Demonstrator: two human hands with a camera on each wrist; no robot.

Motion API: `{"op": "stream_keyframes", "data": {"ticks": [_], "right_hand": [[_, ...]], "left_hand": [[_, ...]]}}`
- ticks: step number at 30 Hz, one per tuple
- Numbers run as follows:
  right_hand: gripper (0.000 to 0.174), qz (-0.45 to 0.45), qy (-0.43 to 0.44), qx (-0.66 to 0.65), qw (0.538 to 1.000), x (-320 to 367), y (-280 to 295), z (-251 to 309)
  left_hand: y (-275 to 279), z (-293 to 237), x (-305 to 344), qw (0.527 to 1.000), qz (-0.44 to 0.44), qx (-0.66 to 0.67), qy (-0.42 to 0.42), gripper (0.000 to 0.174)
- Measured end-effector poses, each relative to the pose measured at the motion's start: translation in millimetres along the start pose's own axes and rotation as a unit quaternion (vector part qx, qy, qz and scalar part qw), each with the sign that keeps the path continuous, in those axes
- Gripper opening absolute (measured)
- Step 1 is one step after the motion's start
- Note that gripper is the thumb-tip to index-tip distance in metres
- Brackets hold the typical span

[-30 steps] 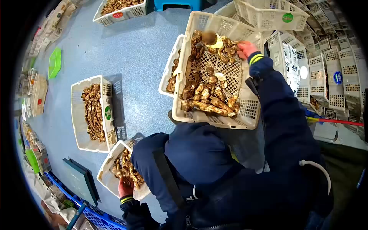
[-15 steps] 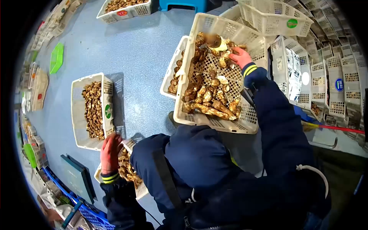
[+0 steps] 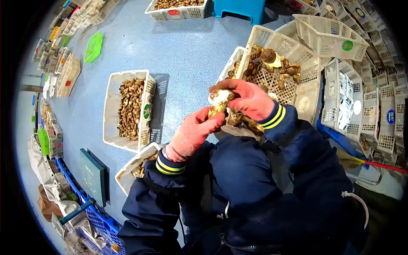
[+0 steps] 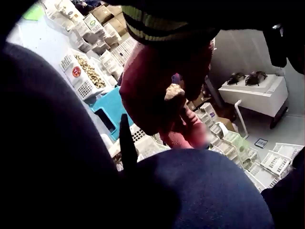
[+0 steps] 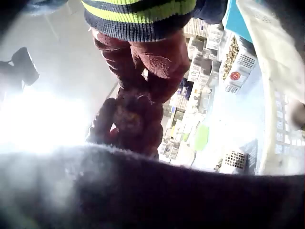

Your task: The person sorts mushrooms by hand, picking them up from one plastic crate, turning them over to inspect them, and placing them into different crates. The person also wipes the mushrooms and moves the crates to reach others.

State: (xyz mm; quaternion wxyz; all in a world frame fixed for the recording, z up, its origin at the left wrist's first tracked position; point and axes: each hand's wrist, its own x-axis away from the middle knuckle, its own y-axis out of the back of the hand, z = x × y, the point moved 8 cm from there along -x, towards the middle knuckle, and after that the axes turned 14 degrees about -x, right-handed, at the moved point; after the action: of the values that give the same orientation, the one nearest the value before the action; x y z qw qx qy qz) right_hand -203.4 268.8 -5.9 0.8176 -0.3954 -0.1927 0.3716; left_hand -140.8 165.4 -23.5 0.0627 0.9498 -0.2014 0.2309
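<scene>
In the head view both hands meet in front of the chest around one matsutake mushroom [image 3: 221, 98], whose pale part shows between the fingers. My left hand [image 3: 190, 132] grips its lower end. From the other side, my right hand [image 3: 251, 100] curls its fingers over the upper end. Behind them a large white basket [image 3: 309, 87] holds loose brown mushrooms [image 3: 289, 70]; a few longer mushrooms [image 3: 246, 121] show just below the right hand. The left wrist view catches a pale bit of the held mushroom [image 4: 174, 90]. In the right wrist view the hands are dark.
A white basket [image 3: 111, 112] of small mushrooms stands on the blue floor at left. Another basket [image 3: 127, 172] is partly behind the left sleeve. A dark green box [image 3: 92, 176], a blue stool [image 3: 242, 10] and stacked baskets [image 3: 331, 38] stand around.
My left hand has come up from the lower-left basket to the chest. The right hand has drawn back from the large basket, and both now hold a mushroom. The view has shifted.
</scene>
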Motion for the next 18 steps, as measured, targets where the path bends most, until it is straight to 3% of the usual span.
{"op": "stream_keyframes", "data": {"ticks": [3, 4, 5, 7, 9, 11, 12, 13, 14, 15, 17, 18], "right_hand": [[0.059, 0.003, 0.045, -0.015, 0.999, -5, 5, 3], [0.060, -0.010, 0.046, 0.049, 0.998, -1, 20, 10], [0.055, -0.053, 0.022, 0.133, 0.989, 4, 46, 19], [0.047, -0.179, 0.008, 0.120, 0.976, 27, 121, 29], [0.040, -0.287, 0.037, 0.069, 0.955, 64, 231, 42], [0.039, -0.459, 0.001, 0.210, 0.863, 108, 344, 56], [0.043, -0.520, -0.010, 0.319, 0.792, 118, 342, 69], [0.046, -0.570, -0.024, 0.421, 0.705, 127, 336, 83], [0.060, -0.611, -0.072, 0.548, 0.566, 136, 345, 90], [0.068, -0.602, -0.146, 0.587, 0.522, 137, 349, 86], [0.070, -0.604, -0.226, 0.584, 0.492, 130, 355, 66], [0.069, -0.596, -0.237, 0.580, 0.502, 127, 353, 63]], "left_hand": [[19, -5, 15, 0.988, -0.118, 0.097, -0.022, 0.027], [33, 0, 24, 0.985, -0.139, 0.096, -0.021, 0.027], [54, 9, 37, 0.982, -0.162, 0.097, -0.020, 0.027], [92, 39, 70, 0.970, -0.229, 0.079, -0.017, 0.031], [121, 91, 113, 0.950, -0.292, 0.106, 0.028, 0.031], [143, 179, 155, 0.949, -0.232, 0.211, -0.027, 0.033], [140, 215, 182, 0.935, -0.277, 0.219, 0.045, 0.033], [135, 248, 209, 0.913, -0.320, 0.224, 0.118, 0.032], [128, 281, 230, 0.880, -0.360, 0.265, 0.158, 0.031], [117, 316, 252, 0.842, -0.398, 0.305, 0.198, 0.029], [115, 398, 299, 0.782, -0.405, 0.360, 0.307, 0.025], [117, 423, 311, 0.779, -0.389, 0.400, 0.285, 0.024]]}}
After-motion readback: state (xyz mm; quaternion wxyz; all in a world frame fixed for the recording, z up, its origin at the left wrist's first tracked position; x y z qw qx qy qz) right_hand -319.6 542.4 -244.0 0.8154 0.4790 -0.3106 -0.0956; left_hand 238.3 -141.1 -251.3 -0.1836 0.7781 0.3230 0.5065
